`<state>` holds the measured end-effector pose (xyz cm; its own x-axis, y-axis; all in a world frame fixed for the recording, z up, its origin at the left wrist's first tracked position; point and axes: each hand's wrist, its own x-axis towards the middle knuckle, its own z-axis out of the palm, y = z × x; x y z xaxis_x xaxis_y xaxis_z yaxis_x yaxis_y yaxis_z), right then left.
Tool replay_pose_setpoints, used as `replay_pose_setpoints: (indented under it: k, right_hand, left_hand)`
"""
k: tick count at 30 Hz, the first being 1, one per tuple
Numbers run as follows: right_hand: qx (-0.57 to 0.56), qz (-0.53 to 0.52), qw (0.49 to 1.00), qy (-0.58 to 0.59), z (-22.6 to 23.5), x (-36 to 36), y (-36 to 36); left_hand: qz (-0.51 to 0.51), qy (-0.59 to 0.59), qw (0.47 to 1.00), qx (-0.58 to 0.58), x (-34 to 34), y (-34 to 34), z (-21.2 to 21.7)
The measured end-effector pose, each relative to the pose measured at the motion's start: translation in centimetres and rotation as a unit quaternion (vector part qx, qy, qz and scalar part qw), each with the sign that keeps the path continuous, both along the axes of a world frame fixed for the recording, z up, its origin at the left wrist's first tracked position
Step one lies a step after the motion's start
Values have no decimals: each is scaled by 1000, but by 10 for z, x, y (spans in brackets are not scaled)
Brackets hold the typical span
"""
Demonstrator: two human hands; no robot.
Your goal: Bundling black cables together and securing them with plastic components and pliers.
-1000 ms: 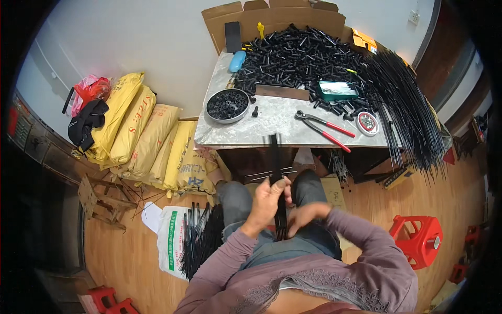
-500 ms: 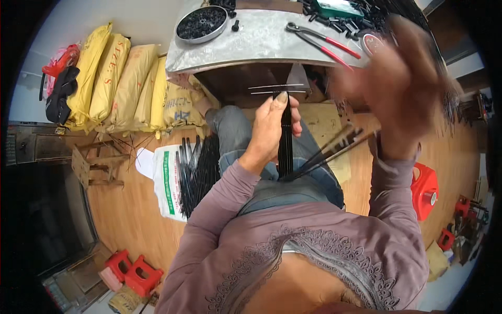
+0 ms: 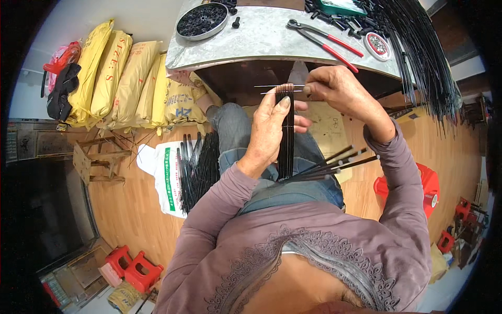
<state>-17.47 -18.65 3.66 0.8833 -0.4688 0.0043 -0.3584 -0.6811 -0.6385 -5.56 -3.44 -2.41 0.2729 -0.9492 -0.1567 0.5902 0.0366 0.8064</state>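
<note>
My left hand (image 3: 267,128) is wrapped round an upright bundle of thin black rods (image 3: 285,157), thumb pressed on their front. Two thin metal wires (image 3: 265,86) cross the top of the bundle from side to side. Beside their right ends, my right hand (image 3: 342,94) is closed in a pinch; what lies between its fingertips is too small to make out. Across my lap, several more black rods (image 3: 334,165) fan out to the right. A pair of red-handled pincers (image 3: 334,47) rests on the workbench (image 3: 256,39) above.
A round tray of small black parts (image 3: 201,22) and a small round tin (image 3: 377,46) stand on the bench. Long black rods (image 3: 426,52) overhang its right edge. Yellow sacks (image 3: 112,78) lean at left, near a heap of black rods (image 3: 200,172). A red stool (image 3: 426,183) is at right.
My right hand, blurred and raised at the upper right before, has come down and left to the wires atop the bundle. My left hand keeps its hold with its fingers slightly more spread.
</note>
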Motion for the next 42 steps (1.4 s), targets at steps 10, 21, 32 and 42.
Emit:
replay_pose_setpoints:
  k: [10, 21, 32, 42]
  right_hand:
    - [201, -4, 979, -31, 9, -13, -20]
    - [624, -6, 764, -162, -77, 16, 51]
    - [737, -152, 632, -185, -87, 27, 23]
    - [736, -181, 624, -190, -102, 29, -3]
  left_hand:
    - [1, 12, 1000, 1, 8, -6, 7]
    - [-137, -52, 986, 82, 39, -21, 11]
    - [110, -726, 676, -66, 257, -245, 82]
    - [6, -898, 440, -6, 369, -434, 40]
